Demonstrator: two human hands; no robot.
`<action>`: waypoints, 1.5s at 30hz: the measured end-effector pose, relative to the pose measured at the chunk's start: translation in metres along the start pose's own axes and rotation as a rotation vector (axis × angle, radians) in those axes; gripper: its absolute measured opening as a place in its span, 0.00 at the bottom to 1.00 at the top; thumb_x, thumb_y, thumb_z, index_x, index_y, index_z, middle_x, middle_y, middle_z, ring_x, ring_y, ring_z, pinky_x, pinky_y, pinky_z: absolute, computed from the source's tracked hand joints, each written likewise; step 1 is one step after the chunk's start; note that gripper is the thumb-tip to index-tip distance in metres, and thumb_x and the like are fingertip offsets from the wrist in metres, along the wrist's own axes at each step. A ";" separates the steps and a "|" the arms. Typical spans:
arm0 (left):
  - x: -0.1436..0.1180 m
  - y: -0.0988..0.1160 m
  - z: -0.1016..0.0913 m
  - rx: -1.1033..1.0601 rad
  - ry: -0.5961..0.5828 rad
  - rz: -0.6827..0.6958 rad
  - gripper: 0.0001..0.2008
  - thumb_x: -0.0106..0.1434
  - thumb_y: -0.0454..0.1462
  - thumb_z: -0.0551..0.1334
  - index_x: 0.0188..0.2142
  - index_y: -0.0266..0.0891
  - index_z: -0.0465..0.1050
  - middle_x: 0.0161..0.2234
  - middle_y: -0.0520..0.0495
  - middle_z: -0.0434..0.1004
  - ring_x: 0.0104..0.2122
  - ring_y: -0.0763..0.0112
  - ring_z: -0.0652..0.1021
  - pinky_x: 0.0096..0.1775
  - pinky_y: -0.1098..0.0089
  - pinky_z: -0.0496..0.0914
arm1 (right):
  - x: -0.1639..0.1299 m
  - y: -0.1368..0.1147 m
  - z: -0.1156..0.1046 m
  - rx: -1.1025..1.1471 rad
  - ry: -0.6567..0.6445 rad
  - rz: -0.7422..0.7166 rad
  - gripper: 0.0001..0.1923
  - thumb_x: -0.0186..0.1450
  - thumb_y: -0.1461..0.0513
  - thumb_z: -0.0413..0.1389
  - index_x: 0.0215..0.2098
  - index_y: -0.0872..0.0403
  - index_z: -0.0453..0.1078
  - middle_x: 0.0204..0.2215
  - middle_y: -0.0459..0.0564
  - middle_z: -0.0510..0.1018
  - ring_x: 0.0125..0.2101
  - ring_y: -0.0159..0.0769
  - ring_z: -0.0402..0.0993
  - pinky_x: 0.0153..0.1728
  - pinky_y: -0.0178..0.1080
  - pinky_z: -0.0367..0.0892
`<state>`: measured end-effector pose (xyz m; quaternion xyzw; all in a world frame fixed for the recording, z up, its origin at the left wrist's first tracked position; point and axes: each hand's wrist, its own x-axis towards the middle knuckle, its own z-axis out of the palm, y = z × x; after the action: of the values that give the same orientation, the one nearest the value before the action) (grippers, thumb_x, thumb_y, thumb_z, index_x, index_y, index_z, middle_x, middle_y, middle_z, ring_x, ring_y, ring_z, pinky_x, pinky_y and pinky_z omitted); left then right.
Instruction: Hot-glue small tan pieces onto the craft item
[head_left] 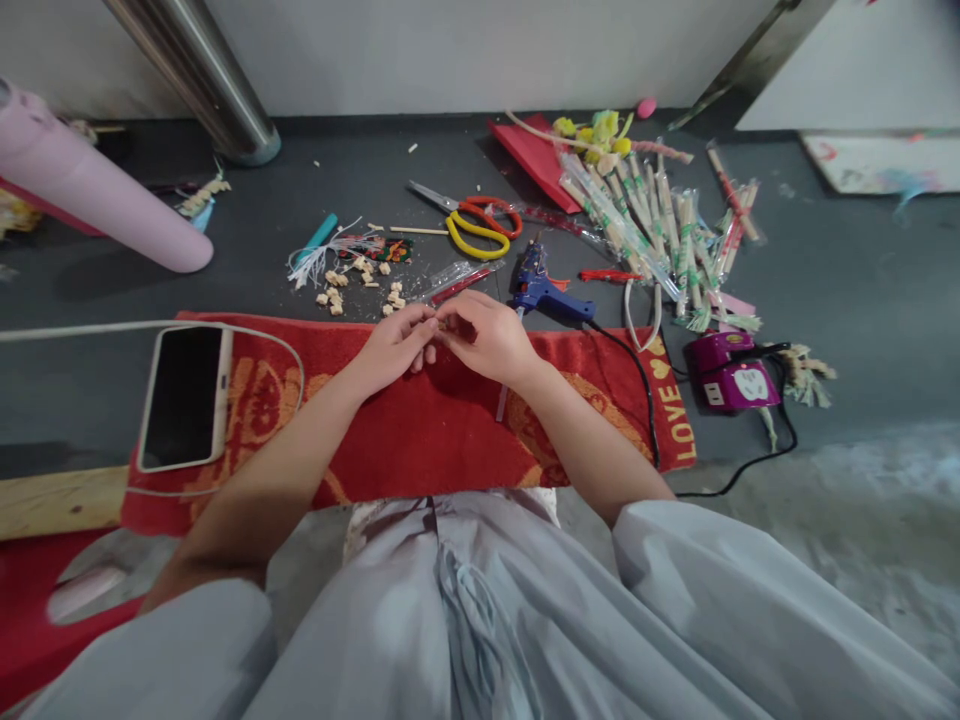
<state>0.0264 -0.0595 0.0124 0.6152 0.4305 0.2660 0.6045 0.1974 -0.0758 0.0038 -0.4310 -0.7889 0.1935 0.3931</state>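
Over the far edge of a red towel (pixel 420 440), my left hand (pixel 401 345) and my right hand (pixel 487 335) meet fingertip to fingertip. Both are closed in a pinch around something small and tan, mostly hidden by the fingers, so its kind does not show. Just beyond my left hand lie small pale wooden-looking pieces (pixel 335 280). A blue hot glue gun (pixel 551 295) rests to the right of my right hand, with its glue stick sticking out behind. Scissors (pixel 480 228) with red and yellow handles lie farther back, beside a clear plastic wrapper (pixel 457 280).
On the left lie a phone (pixel 184 395) with a white cable and a pink cylinder (pixel 142 200). Several wrapped stick bundles (pixel 637 200) and a red envelope (pixel 536 160) fill the back right. A purple power socket block (pixel 731 372) stands right, with a black cord.
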 end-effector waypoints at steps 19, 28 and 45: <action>-0.002 0.004 0.001 -0.057 0.030 -0.050 0.11 0.63 0.44 0.59 0.35 0.38 0.65 0.17 0.57 0.68 0.13 0.83 0.65 0.17 0.80 0.58 | 0.002 0.002 -0.006 0.000 -0.045 0.032 0.05 0.65 0.64 0.53 0.38 0.54 0.70 0.32 0.48 0.74 0.32 0.31 0.68 0.35 0.35 0.63; -0.001 0.006 0.001 -0.077 0.068 -0.074 0.10 0.61 0.43 0.61 0.34 0.38 0.67 0.17 0.58 0.68 0.13 0.83 0.65 0.17 0.80 0.57 | 0.004 0.002 -0.017 -0.002 -0.043 -0.002 0.09 0.66 0.58 0.54 0.40 0.54 0.71 0.34 0.50 0.75 0.32 0.32 0.70 0.36 0.35 0.67; -0.001 0.004 0.002 -0.027 0.074 -0.058 0.09 0.61 0.42 0.61 0.35 0.38 0.68 0.18 0.57 0.69 0.14 0.82 0.65 0.18 0.79 0.59 | -0.012 0.034 -0.070 -0.655 -0.071 0.575 0.17 0.60 0.68 0.51 0.47 0.62 0.66 0.47 0.69 0.71 0.51 0.59 0.64 0.48 0.61 0.65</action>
<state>0.0283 -0.0612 0.0163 0.5839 0.4665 0.2767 0.6040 0.2739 -0.0690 0.0196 -0.7279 -0.6698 0.0495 0.1384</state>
